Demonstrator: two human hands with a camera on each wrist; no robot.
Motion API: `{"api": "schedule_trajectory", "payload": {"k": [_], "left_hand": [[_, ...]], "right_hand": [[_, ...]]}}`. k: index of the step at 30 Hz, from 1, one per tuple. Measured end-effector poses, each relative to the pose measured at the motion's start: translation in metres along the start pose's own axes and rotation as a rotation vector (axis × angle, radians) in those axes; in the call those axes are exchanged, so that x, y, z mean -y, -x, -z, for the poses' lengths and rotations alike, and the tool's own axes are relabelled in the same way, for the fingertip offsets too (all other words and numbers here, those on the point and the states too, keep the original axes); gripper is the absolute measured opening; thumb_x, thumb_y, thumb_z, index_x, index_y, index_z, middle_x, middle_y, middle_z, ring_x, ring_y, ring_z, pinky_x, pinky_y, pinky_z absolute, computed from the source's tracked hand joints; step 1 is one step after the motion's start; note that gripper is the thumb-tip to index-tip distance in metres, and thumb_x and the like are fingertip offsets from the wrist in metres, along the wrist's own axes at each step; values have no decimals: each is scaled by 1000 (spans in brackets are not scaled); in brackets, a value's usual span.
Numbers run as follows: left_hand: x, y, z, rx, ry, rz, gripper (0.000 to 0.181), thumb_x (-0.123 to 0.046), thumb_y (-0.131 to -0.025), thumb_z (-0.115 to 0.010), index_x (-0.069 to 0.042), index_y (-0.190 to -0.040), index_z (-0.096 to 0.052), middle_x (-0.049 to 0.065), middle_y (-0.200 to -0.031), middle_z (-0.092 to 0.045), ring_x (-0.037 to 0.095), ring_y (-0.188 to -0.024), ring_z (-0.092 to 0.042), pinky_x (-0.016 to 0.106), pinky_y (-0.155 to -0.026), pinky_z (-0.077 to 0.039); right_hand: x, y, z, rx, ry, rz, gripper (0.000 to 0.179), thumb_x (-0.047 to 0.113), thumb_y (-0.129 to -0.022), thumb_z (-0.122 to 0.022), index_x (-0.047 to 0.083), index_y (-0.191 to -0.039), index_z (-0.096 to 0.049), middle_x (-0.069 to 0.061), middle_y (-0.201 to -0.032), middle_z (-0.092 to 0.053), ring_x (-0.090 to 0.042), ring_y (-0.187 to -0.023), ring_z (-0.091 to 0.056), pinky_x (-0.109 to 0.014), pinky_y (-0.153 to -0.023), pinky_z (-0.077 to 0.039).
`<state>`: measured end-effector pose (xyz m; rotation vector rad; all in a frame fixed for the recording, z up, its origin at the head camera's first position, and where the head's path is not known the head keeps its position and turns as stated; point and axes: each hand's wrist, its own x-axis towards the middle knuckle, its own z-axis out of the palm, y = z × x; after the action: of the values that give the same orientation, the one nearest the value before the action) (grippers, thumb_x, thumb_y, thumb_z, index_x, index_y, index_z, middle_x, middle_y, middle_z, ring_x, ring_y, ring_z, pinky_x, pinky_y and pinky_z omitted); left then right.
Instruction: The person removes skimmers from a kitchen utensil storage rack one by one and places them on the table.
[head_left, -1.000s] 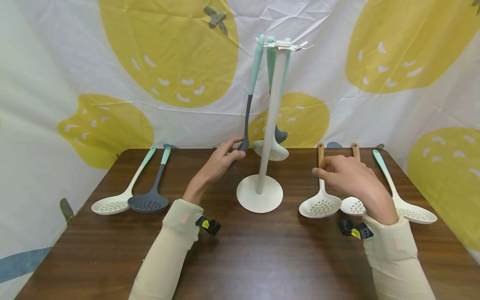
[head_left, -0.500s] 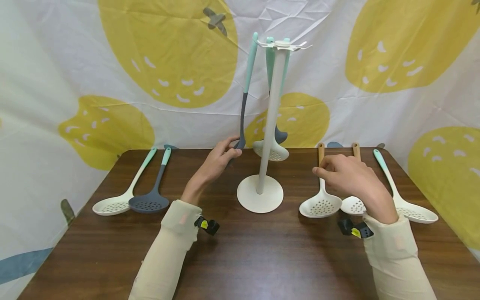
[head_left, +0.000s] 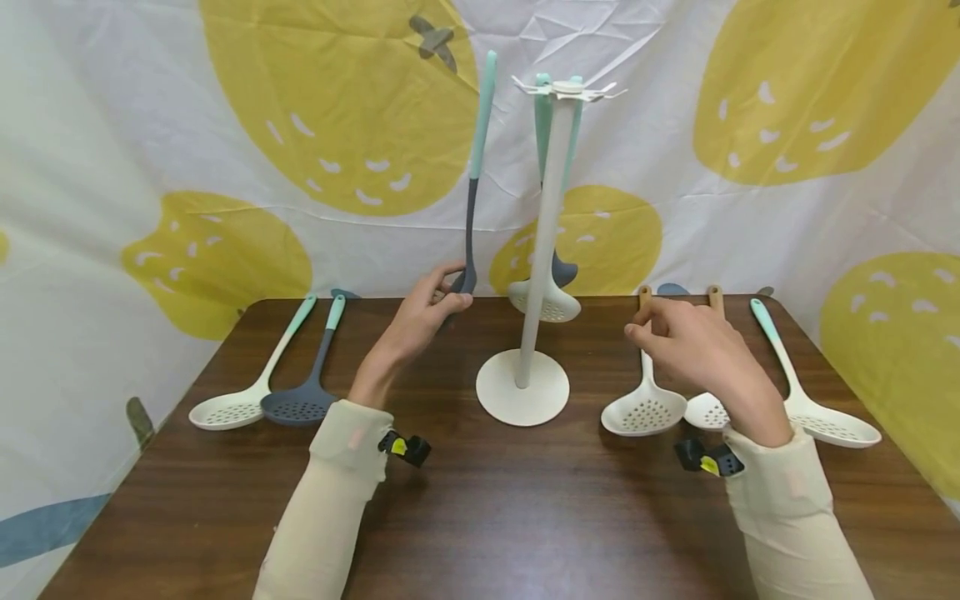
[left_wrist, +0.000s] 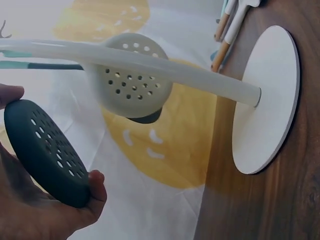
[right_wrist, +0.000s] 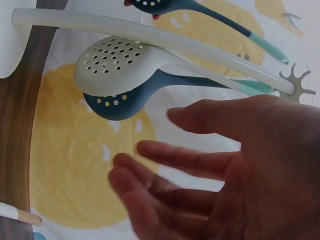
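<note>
Gripping dark skimmer [head_left: 472, 200]: curled left hand [head_left: 422, 312]

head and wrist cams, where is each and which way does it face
Head: on the head, facing forward and down over the table; left hand, right hand and both sleeves show.
Left wrist: on that wrist, facing the dark skimmer; the left hand shows, holding it.
Right wrist: on that wrist, facing the pale hanging skimmer; right hand and left fingertips show.
Both wrist views share the white stand.
</note>
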<state>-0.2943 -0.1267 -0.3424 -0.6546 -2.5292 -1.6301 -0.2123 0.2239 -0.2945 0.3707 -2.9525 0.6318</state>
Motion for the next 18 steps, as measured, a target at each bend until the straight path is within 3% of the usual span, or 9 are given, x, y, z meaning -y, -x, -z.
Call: {"api": "schedule_trajectory", "payload": {"k": [2, 3, 10, 16, 18], "left_hand": [[-2, 1, 1, 6, -4, 2, 62, -36, -97, -55, -19, -156, -43, 19, -119, -53, 28, -94, -62, 38, -79, -54], [-4, 2, 1, 10, -4, 3, 62, -37, -97, -55, -20, -156, -43, 18, -120, -53, 29, -96, -63, 40, -81, -54], [-14, 21, 10, 24, -52, 7, 65, -43, -94, -65, -25, -152, -44, 15, -130, -55, 33, -106, -64, 46, -89, -54], [-9, 47, 28, 13, -273, 61, 67, -56, -90, -71, -28, -146, -47, 8, -131, -58, 30, -108, -65, 50, -90, -55], [-4, 54, 36, 7, -345, 82, 69, -59, -89, -72, -25, -143, -47, 9, -129, -57, 30, -112, -62, 52, -93, -52]], "right_hand": [[0, 0, 0, -40, -27, 24, 22, 30, -102, -60, 12, -109, -70, -7, -91, -76, -31, -88, -70, -73, -122, 4], [0, 0, 0, -56, -35, 33, 22, 29, -102, -60, 11, -110, -70, -8, -92, -77, -32, -89, -71, -74, -121, 4], [1, -1, -3, -122, -79, 58, 20, 27, -102, -60, 11, -111, -69, -12, -96, -78, -34, -91, -72, -78, -118, 1], [3, -3, -5, -144, -110, 59, 23, 29, -103, -60, 12, -116, -69, -14, -101, -78, -33, -91, -73, -79, -117, 1], [4, -3, -5, -134, -115, 58, 25, 31, -104, -59, 12, -117, -69, -14, -104, -77, -32, -93, -73, -73, -117, -17]]}}
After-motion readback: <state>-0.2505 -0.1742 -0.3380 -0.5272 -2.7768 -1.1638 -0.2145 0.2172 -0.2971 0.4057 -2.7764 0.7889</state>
